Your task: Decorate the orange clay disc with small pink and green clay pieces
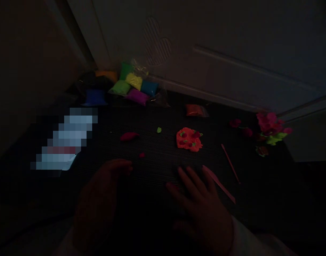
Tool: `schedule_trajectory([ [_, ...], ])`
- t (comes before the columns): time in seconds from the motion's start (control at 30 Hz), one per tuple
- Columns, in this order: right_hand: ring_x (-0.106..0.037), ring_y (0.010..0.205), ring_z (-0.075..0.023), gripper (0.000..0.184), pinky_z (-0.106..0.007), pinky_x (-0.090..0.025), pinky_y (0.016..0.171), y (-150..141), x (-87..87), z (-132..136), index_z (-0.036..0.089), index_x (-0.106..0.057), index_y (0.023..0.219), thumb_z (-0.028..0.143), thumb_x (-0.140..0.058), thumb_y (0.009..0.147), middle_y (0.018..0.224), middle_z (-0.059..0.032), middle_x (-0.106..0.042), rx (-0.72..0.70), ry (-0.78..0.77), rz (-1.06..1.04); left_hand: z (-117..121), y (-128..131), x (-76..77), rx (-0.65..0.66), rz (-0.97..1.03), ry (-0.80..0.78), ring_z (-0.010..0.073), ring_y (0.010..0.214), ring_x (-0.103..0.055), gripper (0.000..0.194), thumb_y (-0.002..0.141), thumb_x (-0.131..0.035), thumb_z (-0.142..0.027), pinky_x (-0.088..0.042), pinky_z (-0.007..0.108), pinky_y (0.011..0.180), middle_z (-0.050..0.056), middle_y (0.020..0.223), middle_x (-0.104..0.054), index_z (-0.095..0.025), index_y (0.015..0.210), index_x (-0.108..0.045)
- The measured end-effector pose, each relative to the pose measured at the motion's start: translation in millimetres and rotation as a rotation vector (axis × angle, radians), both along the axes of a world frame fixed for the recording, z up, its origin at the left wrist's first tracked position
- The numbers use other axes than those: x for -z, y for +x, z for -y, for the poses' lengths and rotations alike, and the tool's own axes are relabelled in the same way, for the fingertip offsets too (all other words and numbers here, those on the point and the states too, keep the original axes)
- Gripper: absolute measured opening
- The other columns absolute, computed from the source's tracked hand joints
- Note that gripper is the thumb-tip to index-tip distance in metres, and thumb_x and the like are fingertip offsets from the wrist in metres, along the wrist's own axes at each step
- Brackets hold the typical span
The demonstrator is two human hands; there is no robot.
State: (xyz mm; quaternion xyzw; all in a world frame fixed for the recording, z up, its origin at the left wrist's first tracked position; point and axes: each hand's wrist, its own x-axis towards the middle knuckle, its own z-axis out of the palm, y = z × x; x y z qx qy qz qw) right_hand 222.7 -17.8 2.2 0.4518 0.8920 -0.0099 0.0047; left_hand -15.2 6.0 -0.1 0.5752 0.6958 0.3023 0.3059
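Note:
My right hand (201, 209) lies palm down over the dark table with its fingers spread. Right by its outer fingers is a pink modelling knife (220, 185), and a thin pink modelling stick (230, 163) lies farther right. My left hand (99, 199) stands on its side, fingers loosely bent to the right; nothing shows in it, though its palm is mostly hidden. Beyond the hands are a dark pink lump of clay (129, 136), a small pink bit (142, 155) and a green scrap (159, 130). An orange clay piece (189, 145) carries red and green bits.
Several bags of coloured clay (134, 81) are heaped at the back left, with an orange clay bag (194, 110) apart from them. A lit, pixelated phone-like screen (69, 142) lies left. Pink clay flowers (271, 122) stand right. A pale panel (218, 32) borders the back.

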Motion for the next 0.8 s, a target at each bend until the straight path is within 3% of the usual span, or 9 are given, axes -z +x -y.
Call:
schedule_trajectory([
  [0.1,-0.024,0.123,-0.0323,0.065,-0.054,-0.016,0.094,-0.3,0.6,1.2,0.027,-0.029,0.131,0.057,-0.041,0.074,0.139,-0.0118,-0.025,0.093,0.026,0.012,-0.3,-1.2,2.1,-0.009,0.038,0.003,0.0187,0.080,-0.058,0.029,0.082,-0.032,-0.031,-0.047,0.031,0.072,0.001,0.089,-0.063,-0.025,0.094,-0.058],
  [0.23,-0.027,0.121,-0.0300,0.068,-0.053,-0.015,0.095,-1.7,1.4,3.8,0.029,-0.025,0.132,0.060,-0.041,0.073,0.138,-0.0085,-0.029,0.007,0.001,-0.002,-0.1,-1.0,2.8,-0.007,0.115,0.033,0.0187,0.079,-0.058,0.029,0.081,-0.035,-0.035,-0.047,0.030,0.071,0.002,0.089,-0.063,-0.024,0.094,-0.059],
  [0.37,-0.024,0.123,-0.0309,0.066,-0.053,-0.015,0.095,-3.8,1.8,5.6,0.026,-0.029,0.131,0.056,-0.042,0.074,0.138,-0.0115,-0.027,0.088,0.022,0.013,0.8,1.4,1.0,-0.047,0.020,-0.001,0.0175,0.078,-0.059,0.027,0.082,-0.034,-0.035,-0.046,0.029,0.070,-0.001,0.085,-0.063,-0.027,0.092,-0.058],
  [0.53,-0.024,0.123,-0.0290,0.067,-0.052,-0.015,0.095,-6.2,0.6,9.9,0.025,-0.029,0.131,0.058,-0.040,0.074,0.137,-0.0113,-0.029,0.012,0.009,-0.003,2.6,0.6,3.1,-0.010,-0.051,0.042,0.0162,0.077,-0.059,0.025,0.083,-0.034,-0.033,-0.046,0.028,0.069,-0.003,0.085,-0.062,-0.028,0.094,-0.055],
  [0.8,-0.018,0.127,-0.0289,0.059,-0.051,-0.017,0.096,15.2,-8.2,-2.8,0.013,-0.026,0.131,0.041,-0.039,0.081,0.138,-0.0163,-0.022,0.078,0.047,-0.103,2.2,-2.0,5.7,0.008,-0.008,0.019,0.0156,0.078,-0.059,0.026,0.083,-0.033,-0.030,-0.046,0.027,0.071,-0.002,0.086,-0.063,-0.027,0.095,-0.056],
])
